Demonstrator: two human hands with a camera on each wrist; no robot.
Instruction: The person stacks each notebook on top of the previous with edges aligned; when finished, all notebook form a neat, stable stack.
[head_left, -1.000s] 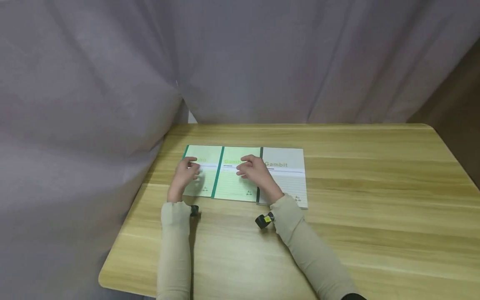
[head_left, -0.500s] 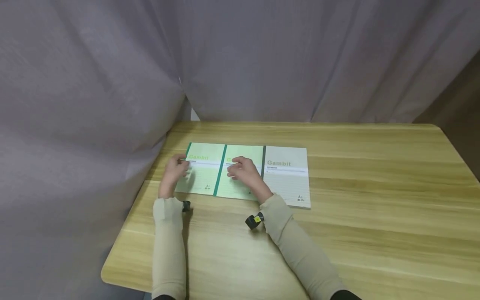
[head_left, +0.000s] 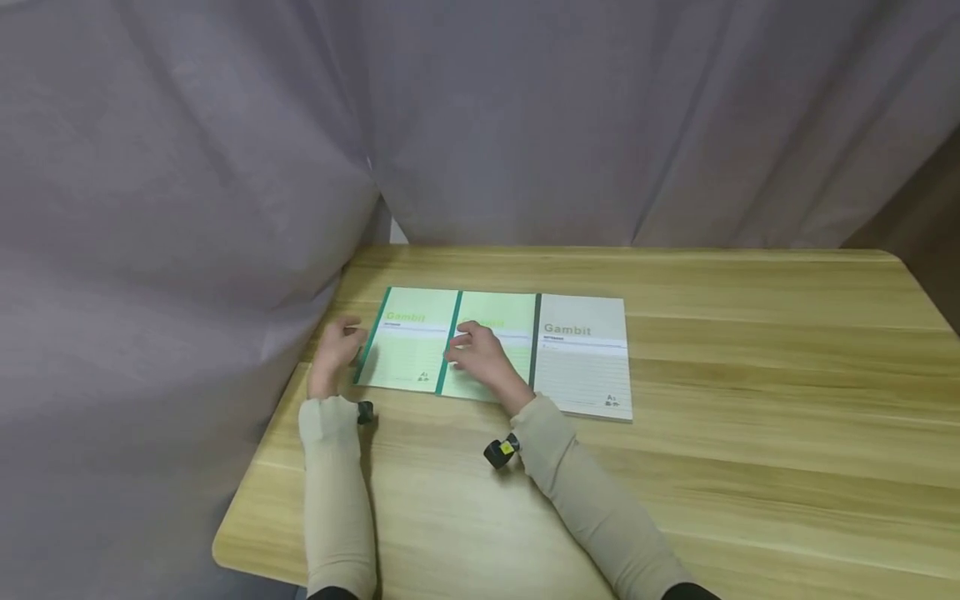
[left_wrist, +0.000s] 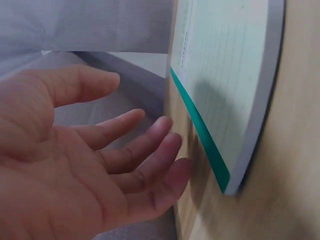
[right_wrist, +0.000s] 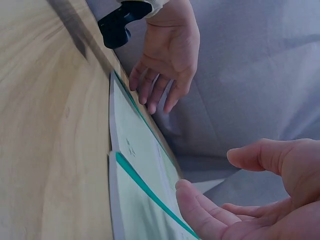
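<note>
Left hand: fingers loose, holding nothing, just beside the left notebook's spine.
Right hand: relaxed, seemingly resting on the middle notebook.
Notebooks: near the counter's back-left corner.

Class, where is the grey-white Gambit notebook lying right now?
In the head view, the grey-white notebook lies rightmost in the row of three, beside the middle green notebook, just right of the right hand.

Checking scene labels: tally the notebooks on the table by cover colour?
Green-cover notebooks: 2, the left notebook and the middle notebook
White/grey-cover notebooks: 1, the right notebook
Total: 3 notebooks, side by side on the table
</note>
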